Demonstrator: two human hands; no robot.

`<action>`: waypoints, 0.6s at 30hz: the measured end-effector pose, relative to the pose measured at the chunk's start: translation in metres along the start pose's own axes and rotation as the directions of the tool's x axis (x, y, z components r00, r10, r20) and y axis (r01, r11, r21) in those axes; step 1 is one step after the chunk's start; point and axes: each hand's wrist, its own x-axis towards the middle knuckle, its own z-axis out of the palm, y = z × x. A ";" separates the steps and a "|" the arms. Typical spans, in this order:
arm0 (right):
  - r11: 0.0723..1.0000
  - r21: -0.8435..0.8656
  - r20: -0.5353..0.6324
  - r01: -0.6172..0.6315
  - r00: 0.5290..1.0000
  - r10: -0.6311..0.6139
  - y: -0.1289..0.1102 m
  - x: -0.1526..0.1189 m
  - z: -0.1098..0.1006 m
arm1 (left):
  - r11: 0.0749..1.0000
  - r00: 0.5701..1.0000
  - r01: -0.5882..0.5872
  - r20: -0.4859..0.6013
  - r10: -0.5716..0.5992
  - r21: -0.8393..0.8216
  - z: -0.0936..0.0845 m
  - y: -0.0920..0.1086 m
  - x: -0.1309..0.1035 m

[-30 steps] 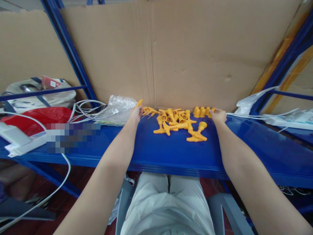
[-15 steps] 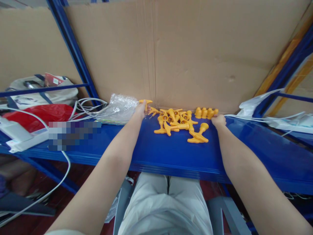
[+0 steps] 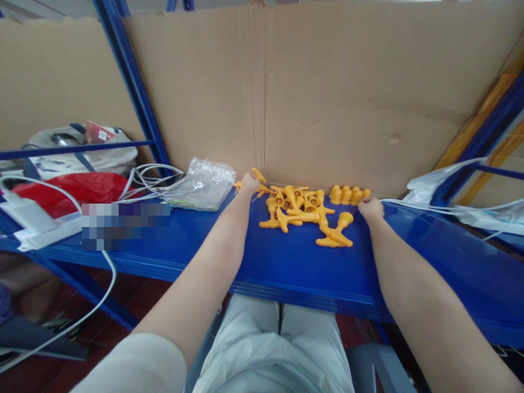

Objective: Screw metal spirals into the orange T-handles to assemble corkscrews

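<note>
My left hand [image 3: 248, 184] is closed at the back of the blue shelf, with the end of a yellow T-shaped corkscrew handle [image 3: 259, 175] sticking out past the fingers. Another yellow corkscrew [image 3: 238, 185] shows just left of that hand, its metal spiral hanging low. My right hand [image 3: 370, 209] has its fingers curled against the rightmost of several yellow bell-shaped pieces [image 3: 365, 193] standing in a row; the fingertips are partly hidden. Between the hands lies a pile of yellow T-handled parts [image 3: 290, 196], some with hollow ends. One lies apart at the front [image 3: 335, 236].
A clear plastic bag [image 3: 200, 185] lies left of my left hand. Further left are white cables [image 3: 151, 173], a power strip [image 3: 45, 226], a red bag [image 3: 77, 191] and a cloth bag [image 3: 82, 158]. Cardboard [image 3: 327, 98] stands behind the shelf [image 3: 282, 265]. White cables also run at right.
My left hand has moved right. The upright corkscrew at its fingers now sits to its left, and another yellow handle shows at the hand. My right hand stays beside the row.
</note>
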 end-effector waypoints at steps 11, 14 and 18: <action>0.998 -0.055 0.070 -0.015 0.997 0.019 -0.007 -0.007 -0.007 | 0.708 0.941 -0.330 0.153 0.303 0.624 0.001 -0.015 -0.028; 0.999 -0.037 0.054 -0.016 0.998 0.018 -0.007 -0.007 -0.006 | 0.518 0.916 -0.388 0.260 0.305 0.763 0.002 -0.015 -0.037; 1.000 -0.018 0.038 -0.005 0.999 0.005 -0.009 -0.010 -0.007 | 0.377 0.912 -0.391 0.297 0.284 0.840 0.003 -0.011 -0.045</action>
